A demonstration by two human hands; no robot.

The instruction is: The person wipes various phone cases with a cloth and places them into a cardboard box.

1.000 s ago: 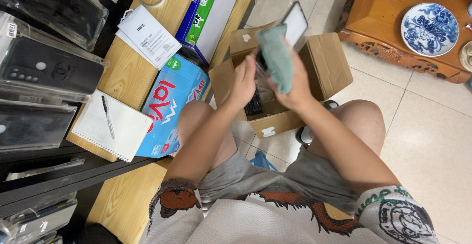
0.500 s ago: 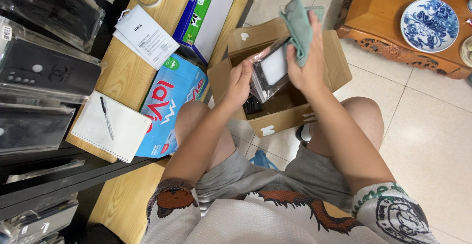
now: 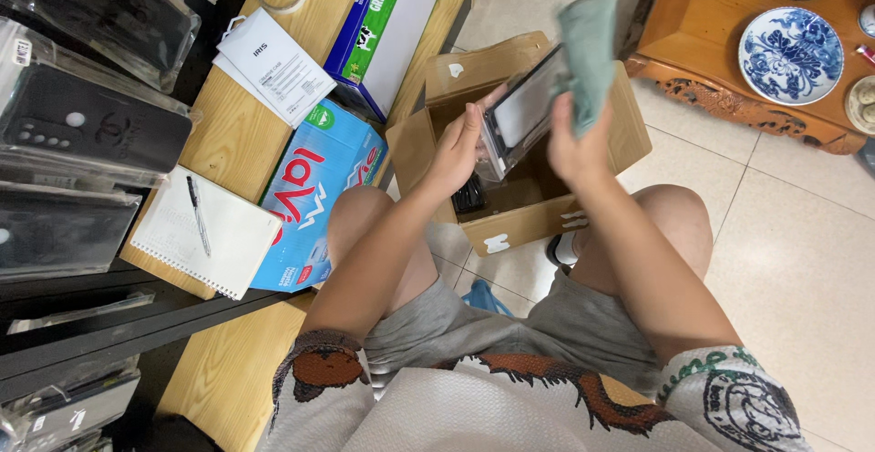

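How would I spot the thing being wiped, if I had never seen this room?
Find the open cardboard box on the tiled floor between the seated person's knees. Above it the left hand steadies a flat dark-edged panel with a pale face, tilted, while the right hand presses a green cloth to it.

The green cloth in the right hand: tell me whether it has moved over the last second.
Yes. The green cloth has gone up and away from the body, from above the open cardboard box to past its far flap.
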